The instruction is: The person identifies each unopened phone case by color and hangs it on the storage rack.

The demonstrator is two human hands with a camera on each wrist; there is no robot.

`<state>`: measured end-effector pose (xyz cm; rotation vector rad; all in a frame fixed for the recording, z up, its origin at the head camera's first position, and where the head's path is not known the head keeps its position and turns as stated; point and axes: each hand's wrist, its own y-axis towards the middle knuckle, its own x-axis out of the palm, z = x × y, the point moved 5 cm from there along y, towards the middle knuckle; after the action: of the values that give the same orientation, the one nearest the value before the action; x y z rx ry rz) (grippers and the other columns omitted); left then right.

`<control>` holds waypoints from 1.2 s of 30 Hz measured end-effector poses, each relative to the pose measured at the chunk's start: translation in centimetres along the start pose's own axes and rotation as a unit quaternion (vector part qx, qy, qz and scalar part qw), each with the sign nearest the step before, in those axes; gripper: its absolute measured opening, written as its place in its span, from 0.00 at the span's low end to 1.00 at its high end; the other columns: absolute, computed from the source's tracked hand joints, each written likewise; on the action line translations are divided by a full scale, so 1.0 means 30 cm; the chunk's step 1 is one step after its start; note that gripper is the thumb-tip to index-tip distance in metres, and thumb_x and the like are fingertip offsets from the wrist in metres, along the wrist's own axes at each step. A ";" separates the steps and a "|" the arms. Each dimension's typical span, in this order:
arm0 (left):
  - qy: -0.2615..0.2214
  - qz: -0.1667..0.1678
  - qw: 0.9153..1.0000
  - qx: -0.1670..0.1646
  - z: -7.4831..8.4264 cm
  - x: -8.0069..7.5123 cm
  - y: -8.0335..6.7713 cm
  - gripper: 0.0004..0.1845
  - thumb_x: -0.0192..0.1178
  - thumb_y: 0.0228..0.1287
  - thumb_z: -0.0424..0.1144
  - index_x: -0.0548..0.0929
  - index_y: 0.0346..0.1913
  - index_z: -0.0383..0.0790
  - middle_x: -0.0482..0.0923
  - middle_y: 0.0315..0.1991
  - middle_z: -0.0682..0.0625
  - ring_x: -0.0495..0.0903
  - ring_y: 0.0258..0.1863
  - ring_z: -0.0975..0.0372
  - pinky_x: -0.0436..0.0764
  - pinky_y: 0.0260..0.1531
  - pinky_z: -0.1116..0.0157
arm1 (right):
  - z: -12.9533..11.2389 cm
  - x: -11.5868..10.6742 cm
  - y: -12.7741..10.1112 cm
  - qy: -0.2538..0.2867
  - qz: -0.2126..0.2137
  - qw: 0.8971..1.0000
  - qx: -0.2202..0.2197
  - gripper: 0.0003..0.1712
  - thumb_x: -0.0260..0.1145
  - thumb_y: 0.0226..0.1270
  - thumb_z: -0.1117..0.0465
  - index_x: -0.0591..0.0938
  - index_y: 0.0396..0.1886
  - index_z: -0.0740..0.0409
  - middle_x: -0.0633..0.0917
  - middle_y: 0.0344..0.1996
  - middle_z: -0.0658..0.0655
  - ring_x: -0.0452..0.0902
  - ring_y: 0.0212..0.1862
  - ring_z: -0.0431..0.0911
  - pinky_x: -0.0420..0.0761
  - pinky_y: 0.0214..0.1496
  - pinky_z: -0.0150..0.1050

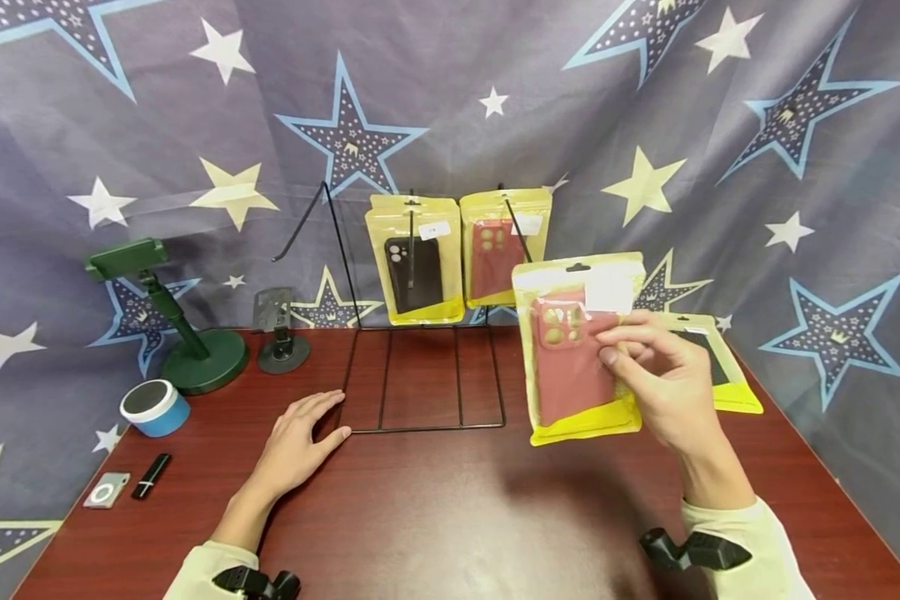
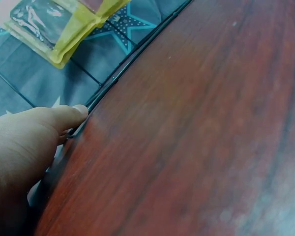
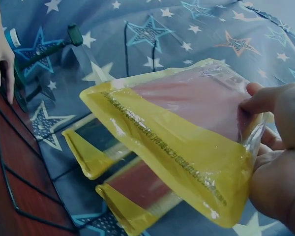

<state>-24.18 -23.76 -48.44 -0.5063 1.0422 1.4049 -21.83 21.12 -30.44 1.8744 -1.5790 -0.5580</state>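
Observation:
My right hand [image 1: 663,379] pinches the right edge of a yellow-edged clear pouch [image 1: 574,414] holding a pinkish-red phone case, raised upright in front of the display rack. A black wire display rack [image 1: 420,430] stands on the table. On its hooks hang a pouch with a black phone case [image 1: 414,279] and, to the right, one with a red phone case [image 1: 491,258]; a third hook [image 1: 300,225] on the left is bare. My left hand [image 1: 296,442] lies at the rack's front left corner, thumb tip and fingertips against the wire.
Another pouch [image 1: 735,387] lies on the right of the table, partly behind my right hand. On the left stand a green phone stand [image 1: 198,358], a dark small stand [image 1: 281,346] and a blue-and-white round device [image 1: 157,408]. Before them lie a black stick [image 1: 152,477] and a silver music player [image 1: 107,490].

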 end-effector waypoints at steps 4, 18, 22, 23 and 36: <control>-0.001 0.000 1.000 0.001 -0.007 0.003 -0.001 0.32 0.68 0.69 0.48 0.76 0.72 0.41 0.74 0.72 0.40 0.67 0.72 0.42 0.64 0.63 0.34 | 0.028 0.033 0.006 -0.059 -0.011 0.998 0.028 0.12 0.66 0.61 0.83 0.86 0.45 0.77 0.84 0.47 0.56 0.89 0.43 0.42 0.84 0.41 0.29; -0.005 -0.005 1.000 0.000 -0.004 0.006 0.010 0.32 0.68 0.69 0.48 0.76 0.72 0.42 0.73 0.72 0.41 0.66 0.73 0.43 0.64 0.63 0.35 | 0.092 0.069 0.030 -0.069 -0.005 0.996 0.048 0.08 0.67 0.63 0.81 0.84 0.42 0.80 0.84 0.46 0.54 0.85 0.44 0.43 0.82 0.44 0.28; -0.003 -0.003 1.000 0.000 -0.003 0.005 0.009 0.32 0.68 0.69 0.48 0.76 0.72 0.42 0.73 0.72 0.41 0.67 0.73 0.43 0.64 0.63 0.35 | 0.111 0.071 0.041 -0.061 -0.003 0.997 0.048 0.08 0.67 0.65 0.79 0.84 0.42 0.79 0.84 0.46 0.54 0.85 0.44 0.42 0.82 0.45 0.27; -0.002 -0.003 1.000 0.000 -0.003 0.005 0.009 0.31 0.68 0.69 0.48 0.76 0.72 0.42 0.73 0.72 0.41 0.67 0.73 0.43 0.64 0.63 0.35 | 0.116 0.071 0.043 -0.058 0.001 0.997 0.048 0.07 0.67 0.64 0.79 0.85 0.42 0.79 0.84 0.46 0.54 0.85 0.44 0.42 0.82 0.45 0.27; 0.000 -0.004 1.000 0.001 0.003 -0.005 0.001 0.31 0.68 0.69 0.48 0.76 0.72 0.41 0.74 0.72 0.40 0.68 0.72 0.42 0.65 0.62 0.35 | 0.196 0.083 0.090 -0.065 0.035 0.996 0.054 0.07 0.68 0.64 0.79 0.85 0.42 0.78 0.80 0.43 0.54 0.82 0.35 0.37 0.76 0.36 0.25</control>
<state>-24.16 -23.77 -48.26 -0.5076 1.0408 1.3971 -27.20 17.33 -32.64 1.8867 -1.7844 -0.5829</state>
